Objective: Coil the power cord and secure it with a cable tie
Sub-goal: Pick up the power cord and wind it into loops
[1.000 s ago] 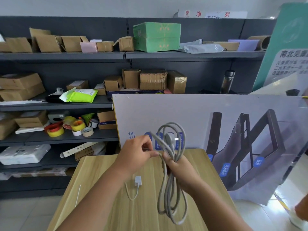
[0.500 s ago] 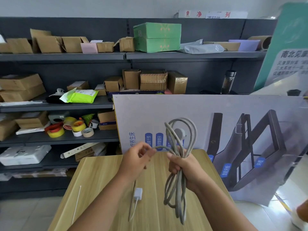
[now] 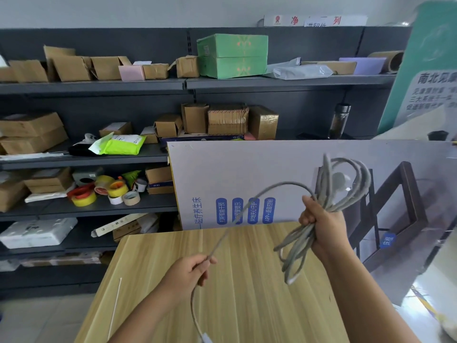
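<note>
The right hand, at about three o'clock in the view, is closed in a fist around the gathered loops of a long grey power cord. The loops fan out above the fist toward one o'clock and hang below it toward five o'clock, clear of the light wooden tabletop. From the top of the bundle a single free strand arcs out toward nine o'clock and slopes down to the left hand, which sits near six o'clock, well apart from the right. The left hand pinches this strand between thumb and fingertips; below the pinch the cord drops to a small white plug end at the bottom edge of the view. A thin white plastic cable tie lies flat on the tabletop at about seven o'clock, near its left edge, untouched by either hand.
</note>
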`<action>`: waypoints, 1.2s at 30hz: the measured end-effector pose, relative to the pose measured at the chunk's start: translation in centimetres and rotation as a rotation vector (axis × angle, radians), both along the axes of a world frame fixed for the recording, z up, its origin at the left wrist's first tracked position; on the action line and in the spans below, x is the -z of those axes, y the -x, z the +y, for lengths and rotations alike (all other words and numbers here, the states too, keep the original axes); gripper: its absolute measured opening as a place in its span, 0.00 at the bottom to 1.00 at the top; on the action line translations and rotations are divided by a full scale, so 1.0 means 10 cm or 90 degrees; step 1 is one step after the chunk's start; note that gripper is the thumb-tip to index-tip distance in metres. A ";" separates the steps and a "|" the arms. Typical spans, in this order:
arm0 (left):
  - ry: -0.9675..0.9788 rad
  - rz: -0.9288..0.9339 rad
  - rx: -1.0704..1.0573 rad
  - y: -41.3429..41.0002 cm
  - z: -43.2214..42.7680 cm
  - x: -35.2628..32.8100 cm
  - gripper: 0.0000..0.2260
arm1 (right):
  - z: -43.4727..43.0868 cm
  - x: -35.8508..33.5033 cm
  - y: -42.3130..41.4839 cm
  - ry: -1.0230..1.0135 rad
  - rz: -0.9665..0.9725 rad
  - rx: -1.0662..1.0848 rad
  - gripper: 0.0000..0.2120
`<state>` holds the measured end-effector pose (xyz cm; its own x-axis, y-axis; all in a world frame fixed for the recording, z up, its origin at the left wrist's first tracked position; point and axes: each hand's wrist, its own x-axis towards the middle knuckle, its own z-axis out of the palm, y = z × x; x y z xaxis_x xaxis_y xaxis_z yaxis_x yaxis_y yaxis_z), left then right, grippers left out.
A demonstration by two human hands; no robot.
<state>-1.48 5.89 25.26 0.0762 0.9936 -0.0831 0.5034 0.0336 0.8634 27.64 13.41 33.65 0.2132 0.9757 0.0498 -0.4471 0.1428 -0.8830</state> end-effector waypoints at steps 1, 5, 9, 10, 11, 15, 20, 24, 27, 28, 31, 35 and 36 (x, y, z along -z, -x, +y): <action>-0.024 -0.032 -0.023 -0.06 0.01 -0.09 0.13 | -0.01 0.02 0.03 0.013 -0.048 -0.008 0.13; -0.128 -0.088 -0.050 -0.36 0.03 -0.48 0.11 | -0.13 0.14 0.29 0.045 -0.115 -0.105 0.08; -0.178 0.094 0.039 -0.63 -0.02 -0.61 0.10 | -0.28 0.19 0.59 0.058 -0.104 -0.201 0.08; -0.182 0.136 0.062 -0.68 -0.04 -0.62 0.10 | -0.31 0.18 0.64 0.061 -0.090 -0.227 0.09; -0.191 0.169 0.078 -0.73 -0.06 -0.63 0.09 | -0.34 0.17 0.68 0.063 -0.071 -0.256 0.10; -0.235 0.316 0.092 -0.81 -0.11 -0.71 0.12 | -0.41 0.13 0.71 0.031 -0.062 -0.331 0.09; -0.283 0.436 0.107 -0.80 -0.13 -0.78 0.10 | -0.38 0.14 0.72 0.028 -0.064 -0.290 0.08; -0.254 0.167 0.106 -0.69 -0.19 -0.65 0.06 | -0.34 0.10 0.62 -0.023 0.088 -0.324 0.06; -0.173 -0.025 0.044 -0.56 -0.22 -0.52 0.02 | -0.28 0.03 0.54 -0.052 0.090 -0.292 0.05; -0.148 -0.064 0.022 -0.51 -0.21 -0.46 0.05 | -0.26 0.01 0.51 -0.056 0.080 -0.278 0.06; -0.056 -0.075 0.016 -0.37 -0.21 -0.27 0.06 | -0.16 -0.04 0.41 -0.033 0.108 -0.226 0.12; 0.064 -0.087 0.073 -0.13 -0.25 -0.07 0.04 | -0.04 -0.11 0.15 -0.004 0.084 -0.104 0.17; 0.088 -0.074 0.080 -0.06 -0.26 -0.05 0.04 | -0.01 -0.12 0.08 0.000 0.068 -0.072 0.15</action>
